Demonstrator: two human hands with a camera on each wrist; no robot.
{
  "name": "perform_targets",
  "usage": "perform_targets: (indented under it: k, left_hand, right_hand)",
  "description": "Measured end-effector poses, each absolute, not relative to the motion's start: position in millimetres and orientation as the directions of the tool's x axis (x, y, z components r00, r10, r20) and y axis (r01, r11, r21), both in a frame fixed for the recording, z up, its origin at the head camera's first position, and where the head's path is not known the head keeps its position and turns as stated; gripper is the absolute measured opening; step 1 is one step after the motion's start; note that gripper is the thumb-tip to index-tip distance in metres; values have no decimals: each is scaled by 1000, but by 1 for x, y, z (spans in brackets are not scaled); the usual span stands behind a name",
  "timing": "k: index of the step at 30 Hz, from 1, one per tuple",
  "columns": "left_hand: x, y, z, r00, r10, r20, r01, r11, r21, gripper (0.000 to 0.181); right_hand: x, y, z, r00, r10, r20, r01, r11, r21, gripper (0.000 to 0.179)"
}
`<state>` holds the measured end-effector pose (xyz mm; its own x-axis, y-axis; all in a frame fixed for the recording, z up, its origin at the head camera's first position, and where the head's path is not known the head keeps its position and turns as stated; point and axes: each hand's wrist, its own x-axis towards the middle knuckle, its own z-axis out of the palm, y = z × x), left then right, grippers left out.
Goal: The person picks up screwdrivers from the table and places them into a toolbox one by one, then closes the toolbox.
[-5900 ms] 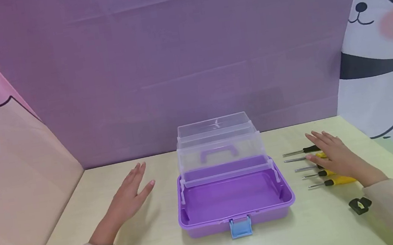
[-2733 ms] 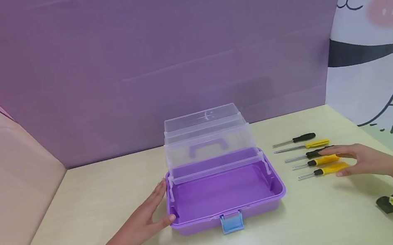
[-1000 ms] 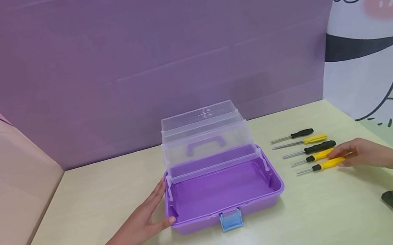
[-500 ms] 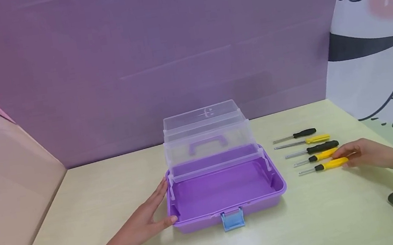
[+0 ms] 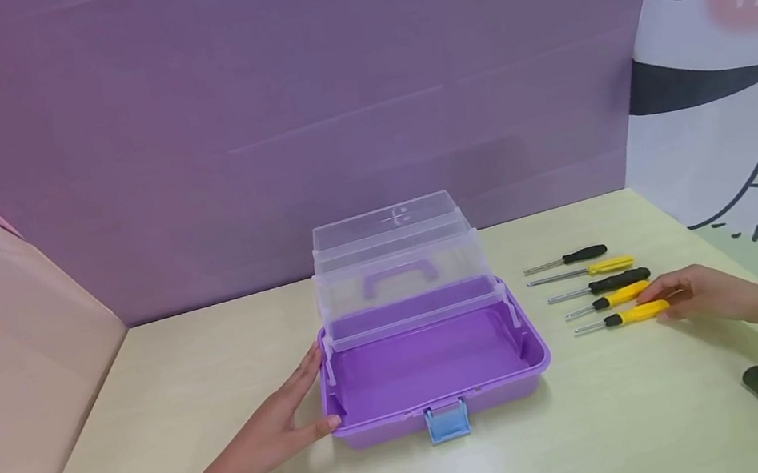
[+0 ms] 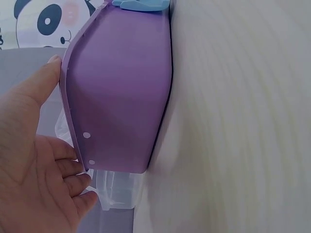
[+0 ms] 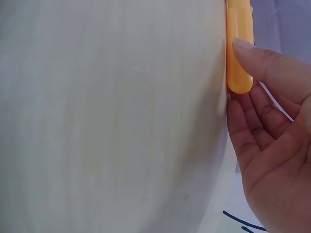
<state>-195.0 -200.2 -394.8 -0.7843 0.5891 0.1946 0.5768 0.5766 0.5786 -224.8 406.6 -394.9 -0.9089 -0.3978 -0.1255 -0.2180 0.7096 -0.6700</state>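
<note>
A purple plastic toolbox [image 5: 435, 374] stands on the table with its clear lid [image 5: 398, 266] raised. My left hand [image 5: 272, 437] rests along its left side, the thumb on the rim near the front corner and the fingers further back, fairly straight. Several screwdrivers lie in a row to the right of the box. At the nearest one, a yellow-handled screwdriver [image 5: 630, 316], my right hand [image 5: 703, 296] pinches the end of the handle. Its thumb lies on the yellow handle [image 7: 239, 68] in the right wrist view; the other fingers are behind and below it.
Behind the nearest one lie another yellow screwdriver [image 5: 613, 299], a black one [image 5: 611, 282], a slim yellow one [image 5: 602, 267] and a black one [image 5: 578, 255] furthest back. A blue latch [image 5: 448, 421] hangs open at the box front. A purple backdrop [image 5: 261, 124] closes off the rear.
My left hand has come from the open table onto the toolbox's left side. My right hand has moved from over the screwdrivers to the nearest yellow handle and taken hold of it.
</note>
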Motion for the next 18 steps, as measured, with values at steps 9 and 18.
perform_targets:
  k: [9,18]
  left_hand:
    - [-195,-201,-398,-784,584,209,582,576,575,87]
    - [-196,-202,-399,-780,587,215,587,567,577,88]
  right_hand:
    - [-227,409,-397,-900,-422,-107,-240,687,-686,33]
    - [-228,411,-399,-897,-431,-98,-248,674,-696,32]
